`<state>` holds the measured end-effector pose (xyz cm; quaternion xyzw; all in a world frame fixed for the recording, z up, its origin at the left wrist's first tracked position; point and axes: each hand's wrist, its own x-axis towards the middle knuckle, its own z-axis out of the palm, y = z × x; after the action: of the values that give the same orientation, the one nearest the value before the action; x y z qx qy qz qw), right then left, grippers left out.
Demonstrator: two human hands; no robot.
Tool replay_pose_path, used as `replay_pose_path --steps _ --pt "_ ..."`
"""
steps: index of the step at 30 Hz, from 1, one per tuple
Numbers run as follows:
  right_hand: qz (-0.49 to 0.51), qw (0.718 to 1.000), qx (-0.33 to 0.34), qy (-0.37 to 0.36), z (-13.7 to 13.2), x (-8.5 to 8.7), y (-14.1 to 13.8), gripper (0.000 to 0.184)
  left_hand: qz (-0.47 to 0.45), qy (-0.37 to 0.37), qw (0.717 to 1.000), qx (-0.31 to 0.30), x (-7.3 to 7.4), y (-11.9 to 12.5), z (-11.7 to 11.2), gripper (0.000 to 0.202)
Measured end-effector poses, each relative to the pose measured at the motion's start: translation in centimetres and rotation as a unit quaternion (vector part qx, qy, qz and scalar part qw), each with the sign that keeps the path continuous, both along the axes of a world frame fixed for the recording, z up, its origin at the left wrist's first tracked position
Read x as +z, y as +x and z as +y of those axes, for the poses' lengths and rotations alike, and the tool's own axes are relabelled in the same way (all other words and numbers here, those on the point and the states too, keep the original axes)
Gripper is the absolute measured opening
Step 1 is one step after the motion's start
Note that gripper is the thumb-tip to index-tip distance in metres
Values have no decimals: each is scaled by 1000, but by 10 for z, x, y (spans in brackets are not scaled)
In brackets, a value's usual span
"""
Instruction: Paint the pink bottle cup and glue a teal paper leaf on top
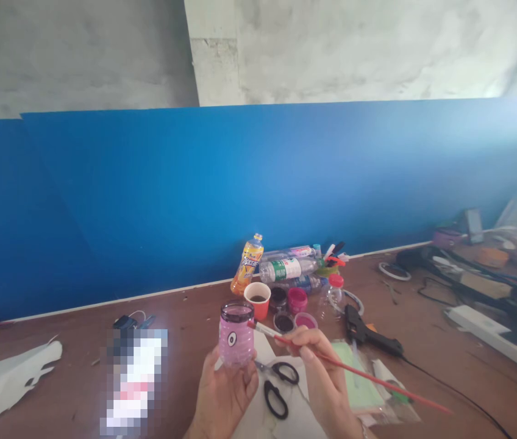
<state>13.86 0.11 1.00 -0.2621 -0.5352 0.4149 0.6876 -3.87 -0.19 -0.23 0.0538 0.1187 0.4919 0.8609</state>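
My left hand (222, 390) holds up a cut-off plastic bottle base (242, 349), its fingers around the lower part. The piece is pinkish purple with a dark rim and a black-and-white eye shape on its side. In my right hand (325, 372) is a paintbrush (380, 380) with a long red handle, pinched near the ferrule. Its tip is at the right side of the bottle base, close below the rim; whether it touches I cannot tell. Black-handled scissors (277, 399) lie on white paper (302, 421) beneath my hands.
Behind are a paper cup (262, 310) of dark liquid, a magenta paint jar (297, 299), a dark paint jar (278, 299), an orange drink bottle (244, 268) and a lying clear bottle (292, 269). Rightward lie a glue gun (370, 335) and power strip (491, 338). A blue panel (194, 195) backs the table.
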Motion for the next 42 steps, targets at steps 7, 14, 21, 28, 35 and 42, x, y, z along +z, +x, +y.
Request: replay_pose_path --steps 7,14,21,28,35,42 --pt "7 1000 6 3 0 -1 0 13 18 -15 1000 5 0 -1 0 42" --pt "34 999 8 -16 -2 5 0 15 3 -7 1000 11 0 -2 0 37" --pt "29 999 -21 -24 -1 -2 0 16 0 -3 1000 15 0 -4 -1 37" --pt "-8 999 -37 -10 -1 -5 -1 17 2 17 1000 6 -5 -6 0 35" --pt "-10 999 -36 -22 -1 -4 -3 17 2 37 999 -8 -10 -7 0 35" --pt "101 989 -31 -105 2 11 -2 18 7 1 998 57 0 -1 1 32"
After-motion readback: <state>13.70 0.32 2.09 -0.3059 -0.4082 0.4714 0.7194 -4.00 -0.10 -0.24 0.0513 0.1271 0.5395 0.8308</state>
